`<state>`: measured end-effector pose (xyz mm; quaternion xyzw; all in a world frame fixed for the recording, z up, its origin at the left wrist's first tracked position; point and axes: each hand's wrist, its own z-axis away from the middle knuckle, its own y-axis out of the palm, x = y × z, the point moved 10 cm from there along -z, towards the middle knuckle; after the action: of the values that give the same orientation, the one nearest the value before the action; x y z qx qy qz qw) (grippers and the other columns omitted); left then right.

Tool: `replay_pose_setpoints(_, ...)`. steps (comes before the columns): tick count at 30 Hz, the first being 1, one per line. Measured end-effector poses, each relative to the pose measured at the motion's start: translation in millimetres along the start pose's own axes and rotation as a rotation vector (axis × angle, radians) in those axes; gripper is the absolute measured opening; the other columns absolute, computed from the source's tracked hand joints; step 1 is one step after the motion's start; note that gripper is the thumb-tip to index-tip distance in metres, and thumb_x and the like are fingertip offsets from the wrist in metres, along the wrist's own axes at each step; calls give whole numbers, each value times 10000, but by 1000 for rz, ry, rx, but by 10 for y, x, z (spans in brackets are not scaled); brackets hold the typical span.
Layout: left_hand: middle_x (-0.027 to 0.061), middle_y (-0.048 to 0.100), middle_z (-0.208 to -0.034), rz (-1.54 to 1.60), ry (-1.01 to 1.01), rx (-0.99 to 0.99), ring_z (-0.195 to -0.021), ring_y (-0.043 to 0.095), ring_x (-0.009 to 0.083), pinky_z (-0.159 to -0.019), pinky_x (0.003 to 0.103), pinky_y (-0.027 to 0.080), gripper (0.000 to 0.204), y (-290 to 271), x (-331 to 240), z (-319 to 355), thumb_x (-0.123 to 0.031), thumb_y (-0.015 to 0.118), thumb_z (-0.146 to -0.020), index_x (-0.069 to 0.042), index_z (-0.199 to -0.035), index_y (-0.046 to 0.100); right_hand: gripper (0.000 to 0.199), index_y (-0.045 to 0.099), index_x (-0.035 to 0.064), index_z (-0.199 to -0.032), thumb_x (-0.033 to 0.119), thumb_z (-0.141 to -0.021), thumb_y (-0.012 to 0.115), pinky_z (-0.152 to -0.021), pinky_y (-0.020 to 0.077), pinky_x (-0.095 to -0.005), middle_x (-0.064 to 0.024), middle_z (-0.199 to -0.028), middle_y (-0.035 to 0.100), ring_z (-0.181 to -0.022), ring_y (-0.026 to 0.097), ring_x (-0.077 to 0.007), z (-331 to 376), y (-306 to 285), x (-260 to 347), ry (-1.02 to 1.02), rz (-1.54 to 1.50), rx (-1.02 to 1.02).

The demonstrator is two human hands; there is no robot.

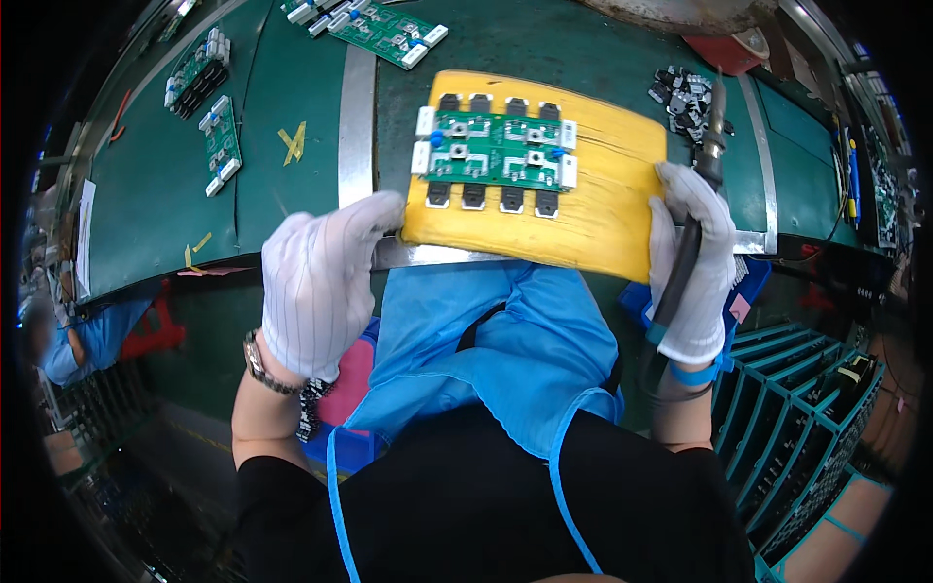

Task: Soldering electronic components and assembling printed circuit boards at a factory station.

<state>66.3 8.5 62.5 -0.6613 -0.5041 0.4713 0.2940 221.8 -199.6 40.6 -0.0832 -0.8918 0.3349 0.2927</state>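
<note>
A dark green bench (292, 87) with a metal front edge fills the upper half of the frame. On it, at upper centre, lies a flat yellow rectangular pad (603, 194), its near edge reaching the bench's rim. On the pad's upper left part rests a green rectangular circuit board (496, 151) with rows of black square components along its far and near edges, white blocks at its ends and blue parts on its face; its long axis runs left to right across the frame, tilted slightly down to the right. The white-gloved left hand (316, 287), at centre left, grips the pad's near left corner with its fingers curled. The white-gloved right hand (692, 267), at centre right, touches the pad's right edge and is clenched around a slim black soldering iron (692, 233), which stands nearly upright, its tip toward the top of the frame. More green boards (219, 141) lie at upper left, and small black parts (685, 92) at upper right.
</note>
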Motion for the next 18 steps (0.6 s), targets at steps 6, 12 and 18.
replay_pose_setpoints(6,76,700,-892,34,-79,-191,-650,652,210,-641,291,469,225,35,-37,185,43,549,-886,-27,-1094,600,383,491,28,-1245,-102,-893,571,-973,463,-300,-123,-1198,594,-1116,588,-195,-319,258,-179,-125,-167,100)
replay_pose_setpoints(12,101,698,-895,1,-222,-325,-731,686,255,-684,315,525,193,65,105,190,-6,589,-899,-25,-1090,608,369,554,59,-1266,-36,-917,478,-986,421,-299,-103,-1177,611,-1089,586,-221,-472,399,-352,75,-406,187)
replay_pose_setpoints(18,158,664,-933,147,-336,-535,-768,665,185,-688,318,534,236,-110,127,371,-1,532,-949,35,-1182,519,300,584,15,-1160,-57,-871,622,-881,476,-269,-100,-1119,640,-955,629,-185,-407,112,-69,-214,-88,-129)
